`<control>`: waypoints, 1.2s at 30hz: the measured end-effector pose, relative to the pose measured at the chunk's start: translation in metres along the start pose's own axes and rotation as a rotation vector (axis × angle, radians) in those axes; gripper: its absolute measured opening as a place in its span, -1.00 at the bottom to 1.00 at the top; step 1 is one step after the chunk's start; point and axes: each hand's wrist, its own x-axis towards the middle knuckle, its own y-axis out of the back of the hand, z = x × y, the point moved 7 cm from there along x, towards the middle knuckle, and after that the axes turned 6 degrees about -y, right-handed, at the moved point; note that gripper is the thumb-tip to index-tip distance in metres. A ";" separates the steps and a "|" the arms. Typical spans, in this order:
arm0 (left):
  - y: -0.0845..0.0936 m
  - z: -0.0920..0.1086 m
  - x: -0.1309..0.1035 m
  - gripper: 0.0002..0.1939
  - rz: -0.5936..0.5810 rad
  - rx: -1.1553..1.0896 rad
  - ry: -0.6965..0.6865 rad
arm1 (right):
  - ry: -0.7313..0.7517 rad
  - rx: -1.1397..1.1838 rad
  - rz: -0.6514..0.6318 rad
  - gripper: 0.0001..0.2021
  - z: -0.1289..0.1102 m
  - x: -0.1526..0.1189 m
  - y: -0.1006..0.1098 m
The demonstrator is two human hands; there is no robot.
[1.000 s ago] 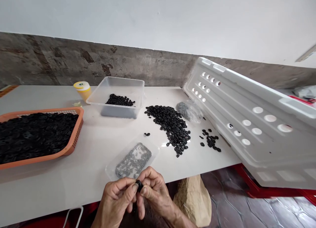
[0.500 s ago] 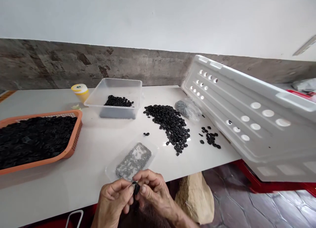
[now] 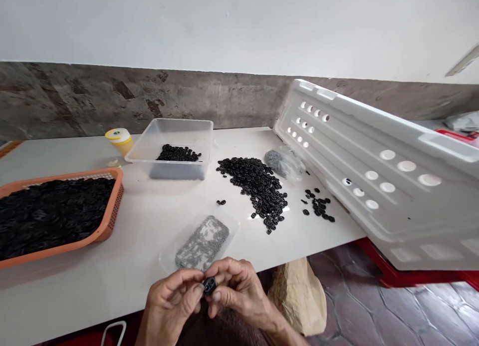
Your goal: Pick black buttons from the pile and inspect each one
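Observation:
A small black two-holed cord lock is pinched between both hands at the table's front edge, its holes facing up. My left hand grips its left side with thumb and forefinger. On the other side, the thumb and fingers of my right hand are closed on it. Just beyond my hands lies a shallow clear tray of tiny grey metal pieces that look like springs. A heap of small black plastic pieces spreads on the table to the right, and two loose ones lie behind the tray.
An orange basket full of black parts stands left. Behind are a clear bin holding black pieces and a yellow-white cup. A knotted plastic bag and a few scattered pieces lie near a large tilted white crate at right.
The cord lock has been turned between my fingers, so its two-holed face now shows. Both hands stay in about the same place, and the camera view has shifted slightly.

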 end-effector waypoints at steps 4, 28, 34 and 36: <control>0.005 0.028 -0.021 -0.63 0.226 0.179 -0.532 | 0.031 0.048 0.032 -0.70 0.003 -0.002 -0.004; 0.000 0.026 -0.040 -0.65 0.124 0.433 -0.959 | 0.135 -0.278 0.039 -0.73 0.000 -0.011 -0.014; 0.000 0.017 -0.040 -0.60 0.091 0.450 -0.956 | 0.299 -0.661 0.060 -0.69 -0.016 -0.018 -0.017; 0.000 0.016 -0.041 -0.62 0.115 0.480 -0.970 | 0.368 -0.772 0.091 -0.69 -0.024 -0.020 -0.017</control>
